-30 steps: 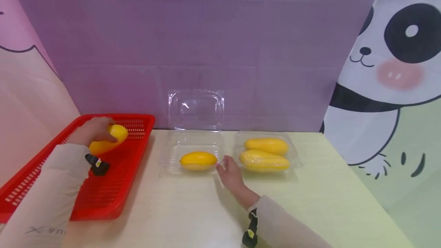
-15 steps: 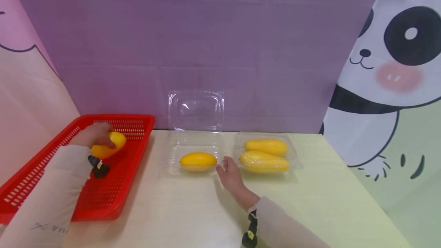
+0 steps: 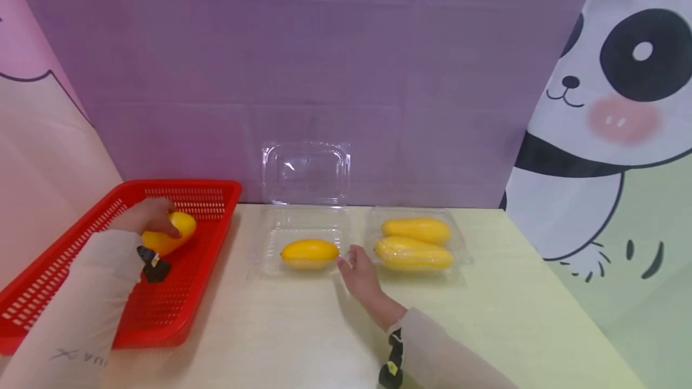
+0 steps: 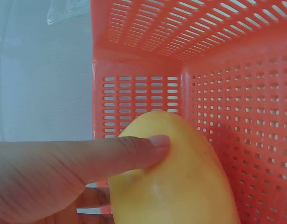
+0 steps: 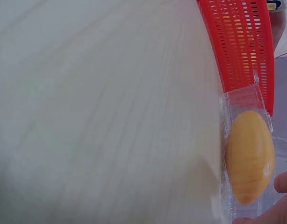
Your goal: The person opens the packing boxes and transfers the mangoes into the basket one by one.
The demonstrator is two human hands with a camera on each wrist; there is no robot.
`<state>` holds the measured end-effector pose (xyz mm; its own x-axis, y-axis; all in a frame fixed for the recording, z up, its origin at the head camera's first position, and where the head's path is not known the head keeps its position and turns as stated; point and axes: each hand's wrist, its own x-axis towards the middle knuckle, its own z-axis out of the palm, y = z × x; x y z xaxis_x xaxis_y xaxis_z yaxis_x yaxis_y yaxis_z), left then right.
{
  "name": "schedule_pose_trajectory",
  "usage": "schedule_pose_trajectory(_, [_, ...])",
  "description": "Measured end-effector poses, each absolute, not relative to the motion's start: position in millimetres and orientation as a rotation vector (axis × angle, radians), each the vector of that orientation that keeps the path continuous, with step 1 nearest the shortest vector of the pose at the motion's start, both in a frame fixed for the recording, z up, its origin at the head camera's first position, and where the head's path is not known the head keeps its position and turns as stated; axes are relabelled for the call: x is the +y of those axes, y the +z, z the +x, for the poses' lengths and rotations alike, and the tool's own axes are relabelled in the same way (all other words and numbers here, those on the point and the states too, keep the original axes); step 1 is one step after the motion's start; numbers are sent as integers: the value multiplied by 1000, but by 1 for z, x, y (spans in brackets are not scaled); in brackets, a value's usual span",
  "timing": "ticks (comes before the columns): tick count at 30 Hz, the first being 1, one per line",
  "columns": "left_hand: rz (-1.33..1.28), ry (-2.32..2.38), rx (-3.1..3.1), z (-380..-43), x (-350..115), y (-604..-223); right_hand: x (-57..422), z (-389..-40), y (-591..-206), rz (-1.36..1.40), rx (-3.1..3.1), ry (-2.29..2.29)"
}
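At the left of the head view, my left hand (image 3: 148,218) holds a yellow mango (image 3: 181,234) inside the red basket (image 3: 175,326). Close up in the left wrist view, the thumb lies across the mango (image 4: 174,186); the other fingers are partly hidden behind it. An open clear plastic clamshell box (image 3: 270,236) stands mid-table, its lid (image 3: 307,173) raised at the back. One mango (image 3: 309,254) lies in its front part. My right hand (image 3: 361,275) pinches the right edge of this box with thumb and finger, beside the mango (image 5: 250,156).
To the right of my right hand, a second clear box (image 3: 462,239) holds two yellow mangoes (image 3: 415,253), apparently under its closed lid. A purple backdrop (image 3: 324,65) rises behind the table (image 3: 281,329). A panda-print sheet (image 3: 573,197) hangs on the right.
My left hand and the mango it holds have sunk slightly lower into the basket. My right hand stays at the edge of the box.
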<state>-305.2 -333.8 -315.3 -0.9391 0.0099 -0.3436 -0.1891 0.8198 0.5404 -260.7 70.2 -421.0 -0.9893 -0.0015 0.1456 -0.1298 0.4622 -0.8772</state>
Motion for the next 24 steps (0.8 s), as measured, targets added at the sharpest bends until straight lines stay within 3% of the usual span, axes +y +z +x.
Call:
schedule_pose_trajectory(14, [116,552,2762,-322,-347,-327,70,-260,-420,112,-2582,1550])
schedule_pose_trajectory(24, [197,603,2779,-321,-358,-335,69,-259,-418,107,-2595,1530])
